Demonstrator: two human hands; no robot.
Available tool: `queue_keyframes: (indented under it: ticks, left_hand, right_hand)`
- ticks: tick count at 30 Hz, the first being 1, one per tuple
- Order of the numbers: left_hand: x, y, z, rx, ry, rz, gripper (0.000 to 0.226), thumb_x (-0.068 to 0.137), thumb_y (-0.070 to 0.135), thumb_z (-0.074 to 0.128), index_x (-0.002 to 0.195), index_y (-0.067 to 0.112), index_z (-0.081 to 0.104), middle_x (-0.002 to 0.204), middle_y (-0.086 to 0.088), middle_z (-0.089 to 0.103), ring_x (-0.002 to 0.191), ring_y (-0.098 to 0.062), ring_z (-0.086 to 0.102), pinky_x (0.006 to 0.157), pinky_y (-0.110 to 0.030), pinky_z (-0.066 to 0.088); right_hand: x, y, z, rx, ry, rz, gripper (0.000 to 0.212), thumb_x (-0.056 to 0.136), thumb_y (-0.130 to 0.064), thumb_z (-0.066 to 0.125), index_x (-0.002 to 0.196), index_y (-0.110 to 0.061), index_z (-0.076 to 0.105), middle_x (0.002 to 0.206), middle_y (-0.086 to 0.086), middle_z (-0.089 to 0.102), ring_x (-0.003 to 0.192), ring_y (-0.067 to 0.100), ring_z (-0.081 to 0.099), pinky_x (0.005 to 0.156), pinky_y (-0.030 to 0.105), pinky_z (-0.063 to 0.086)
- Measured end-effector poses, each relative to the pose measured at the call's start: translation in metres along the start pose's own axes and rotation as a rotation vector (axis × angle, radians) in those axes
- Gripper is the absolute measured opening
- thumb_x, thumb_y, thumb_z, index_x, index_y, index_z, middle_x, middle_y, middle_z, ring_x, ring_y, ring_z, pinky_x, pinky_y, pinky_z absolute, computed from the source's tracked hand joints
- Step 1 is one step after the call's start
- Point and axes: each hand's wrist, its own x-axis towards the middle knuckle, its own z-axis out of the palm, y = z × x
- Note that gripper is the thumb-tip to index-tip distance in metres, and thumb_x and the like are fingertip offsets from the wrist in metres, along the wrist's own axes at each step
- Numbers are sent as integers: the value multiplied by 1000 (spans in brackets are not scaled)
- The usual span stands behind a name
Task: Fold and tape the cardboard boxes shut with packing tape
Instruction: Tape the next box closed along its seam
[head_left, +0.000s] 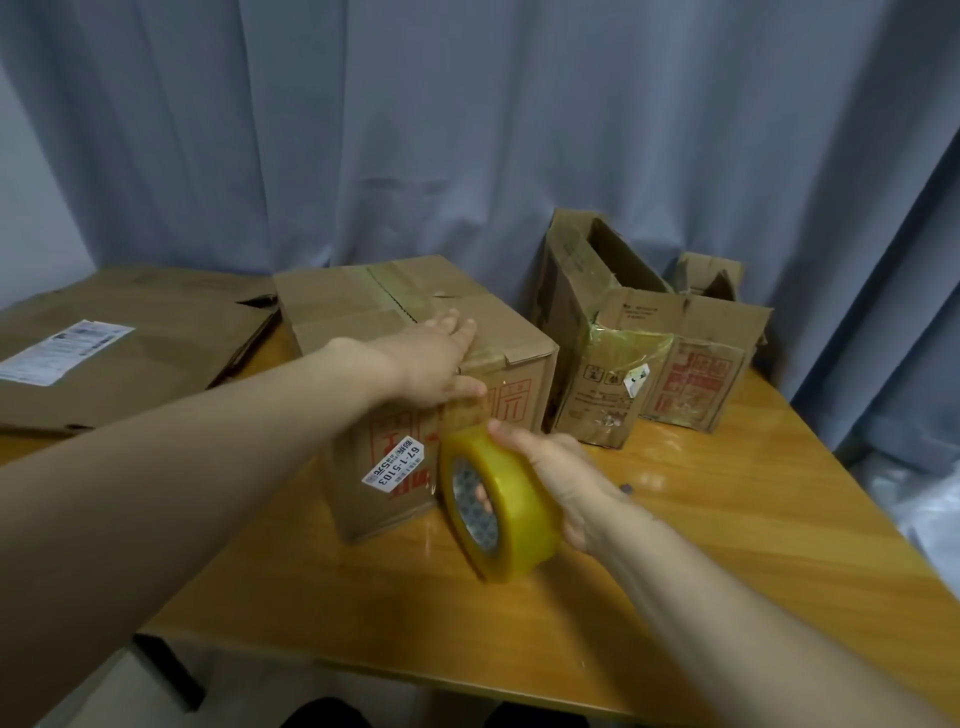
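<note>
A closed cardboard box (363, 306) with red print and a white sticker stands mid-table, clear tape along its top seam. My left hand (439, 358) lies flat on the box's near top edge, fingers spread, thumb down over the front face. My right hand (558, 478) grips a large roll of yellowish packing tape (511, 512) just in front of the box's right front corner, fingers through the core. A strip of tape runs from the roll up to the box under my left hand.
A large flattened box (130, 338) with a shipping label lies at the left. Two worn open boxes (613, 364) (696, 374) stand at the back right. The wooden table (727, 545) ends near me and at the right; a grey curtain (467, 130) hangs behind.
</note>
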Motion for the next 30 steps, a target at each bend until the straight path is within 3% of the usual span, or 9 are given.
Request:
queue_keyframes:
  ticks: [3,7,11,13,16,18,22,27,30]
  left_hand:
    - [1,3,5,79,98,-10,85,92,49,48,150,4,4,158,-14,5,147,-23,8,119,-34,13]
    - [0,6,8,136,169,-53,90,87,52,55,149,4,10,158,-12,13,145,-22,15,116,-39,23]
    - [-1,12,12,183,217,-75,95,84,53,59,149,3,12,157,-13,15,145,-23,17,116,-36,22]
    - [-3,13,15,204,248,-80,93,84,53,58,149,2,13,156,-14,17,145,-23,18,114,-35,23]
    - [-7,13,20,242,291,-42,84,87,50,55,146,2,19,154,-15,23,143,-24,24,112,-35,27]
    - [-8,12,19,250,289,-25,81,88,50,55,144,2,22,153,-16,25,142,-25,25,112,-35,27]
    - [-9,8,14,178,183,4,99,81,53,62,148,1,11,157,-17,12,145,-26,14,118,-33,15]
    - [-18,-3,9,156,144,75,93,84,48,61,150,7,8,158,-12,8,146,-20,12,116,-25,10]
    - [-24,-10,5,120,117,116,94,83,43,65,151,12,8,159,-7,6,146,-17,9,115,-23,7]
  right_hand:
    - [6,8,5,-22,44,24,62,79,-37,74,118,4,51,75,20,71,53,24,67,51,30,56]
    - [8,6,6,-27,28,31,86,61,-48,84,123,1,50,88,23,72,70,30,71,66,38,58]
    - [2,12,-1,-109,-33,-5,45,79,-36,72,105,0,63,81,17,72,67,26,67,75,35,58]
    - [1,15,-4,-155,-21,-17,42,80,-39,69,107,-8,64,92,15,73,82,28,69,88,42,55]
    - [0,18,-5,-183,11,-37,40,79,-44,68,109,-17,62,99,10,72,94,27,68,92,44,53]
    - [-4,20,-4,-230,6,-53,43,79,-49,67,109,-19,61,102,7,72,96,24,68,93,42,52]
    - [-8,24,-5,-279,17,-47,54,75,-62,62,111,-22,61,105,4,70,99,21,66,97,40,49]
    - [-11,26,8,-257,-5,-23,56,79,-64,59,112,-18,59,105,2,68,97,17,64,91,33,49]
    - [-10,30,19,-320,-30,44,92,65,-79,58,132,-17,51,133,4,57,120,25,53,106,43,38]
